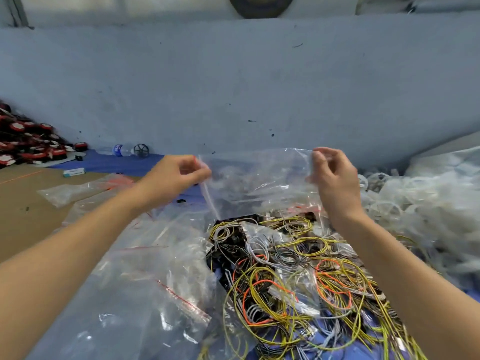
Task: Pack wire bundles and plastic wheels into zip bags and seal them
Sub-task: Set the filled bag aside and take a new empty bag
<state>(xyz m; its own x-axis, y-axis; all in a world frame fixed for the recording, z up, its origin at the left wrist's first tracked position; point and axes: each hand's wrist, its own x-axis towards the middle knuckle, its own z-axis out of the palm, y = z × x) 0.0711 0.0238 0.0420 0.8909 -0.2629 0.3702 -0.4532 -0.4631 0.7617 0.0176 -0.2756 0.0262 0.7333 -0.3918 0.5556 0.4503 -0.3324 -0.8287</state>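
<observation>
Left hand (179, 175) and right hand (333, 172) each pinch a top corner of a clear bag (257, 180) (held up) above the wires (291, 276).

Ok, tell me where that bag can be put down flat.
Best bare patch: the brown cardboard at far left, bordered by the red wheel pile behind and loose zip bags to its right. A blue strip near the water bottle is also free. The wire tangle and white rings crowd the centre and right.
</observation>
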